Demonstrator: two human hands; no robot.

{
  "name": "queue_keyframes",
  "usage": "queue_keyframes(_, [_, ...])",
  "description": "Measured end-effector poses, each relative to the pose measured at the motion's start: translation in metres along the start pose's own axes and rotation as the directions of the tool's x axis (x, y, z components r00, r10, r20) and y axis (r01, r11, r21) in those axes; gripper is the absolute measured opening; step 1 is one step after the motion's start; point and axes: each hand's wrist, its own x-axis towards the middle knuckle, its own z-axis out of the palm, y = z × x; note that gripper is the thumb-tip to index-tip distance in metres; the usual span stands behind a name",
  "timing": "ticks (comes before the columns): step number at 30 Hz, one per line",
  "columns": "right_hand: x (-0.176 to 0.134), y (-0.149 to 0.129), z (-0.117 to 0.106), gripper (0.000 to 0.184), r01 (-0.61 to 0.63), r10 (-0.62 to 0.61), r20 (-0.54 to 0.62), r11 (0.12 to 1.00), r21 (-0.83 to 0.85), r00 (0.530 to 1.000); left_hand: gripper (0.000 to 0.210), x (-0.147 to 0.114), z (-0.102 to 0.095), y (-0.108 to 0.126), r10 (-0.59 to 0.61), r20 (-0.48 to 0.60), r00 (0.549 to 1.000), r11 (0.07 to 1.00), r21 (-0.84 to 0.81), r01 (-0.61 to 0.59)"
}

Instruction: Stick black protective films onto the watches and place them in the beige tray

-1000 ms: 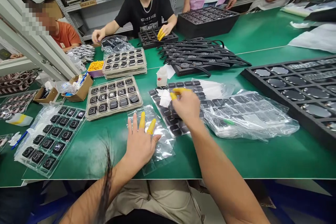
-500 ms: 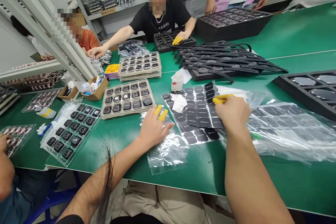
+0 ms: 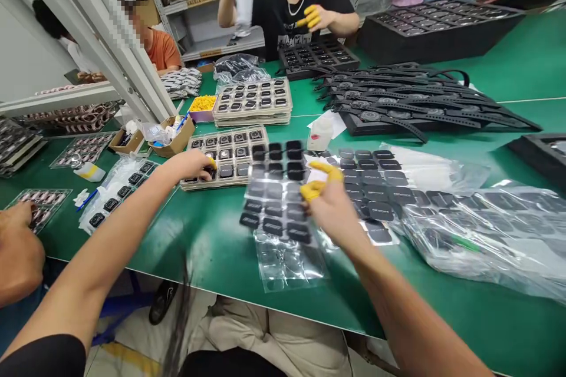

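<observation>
My right hand (image 3: 331, 191) pinches a sheet of black labels (image 3: 274, 210) at its right edge. My left hand (image 3: 194, 166), fingers bent, is at a tray (image 3: 221, 183); I cannot tell its grip. Clear film (image 3: 289, 271) lies below my right hand's sheet.

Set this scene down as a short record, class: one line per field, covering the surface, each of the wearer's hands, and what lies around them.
Surface: green table
Left hand: at a tray of dark watch-like pieces; grip unclear
Right hand: holding a sheet of dark labels, motion-blurred
Finger covers: yellow, on both hands
Right of right hand: more label sheets
Across table: person in black holding up a bottle
</observation>
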Motion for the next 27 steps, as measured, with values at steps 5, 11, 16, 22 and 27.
queue_keyframes(5, [-0.039, -0.011, 0.055, 0.022, 0.101, 0.052, 0.266, 0.842, -0.530, 0.963, 0.031, 0.001, -0.003, -0.008, 0.103, 0.049, 0.994, 0.994, 0.016, -0.104])
queue_keyframes(11, [-0.037, -0.010, 0.049, 0.043, 0.224, -0.003, 0.292, 0.652, -0.724, 0.956, 0.040, -0.022, 0.024, 0.017, -0.089, -0.255, 0.963, 0.970, -0.242, 0.025])
queue_keyframes(16, [-0.022, -0.001, 0.040, 0.035, 0.537, -0.533, 0.106, 0.784, -0.311, 0.839, 0.047, -0.028, 0.066, 0.119, -0.185, -0.318, 0.930, 0.161, -0.943, -0.291])
queue_keyframes(22, [-0.013, 0.011, 0.043, 0.024, 0.678, -0.661, 0.172, 0.731, -0.070, 0.730, 0.046, -0.021, 0.087, 0.163, -0.022, -0.157, 0.987, -0.398, -0.905, -0.152])
queue_keyframes(27, [-0.014, 0.007, 0.043, 0.006, 0.643, -0.640, 0.127, 0.766, 0.020, 0.758, 0.054, -0.024, 0.091, 0.150, 0.067, -0.134, 0.989, -0.445, -0.891, -0.090])
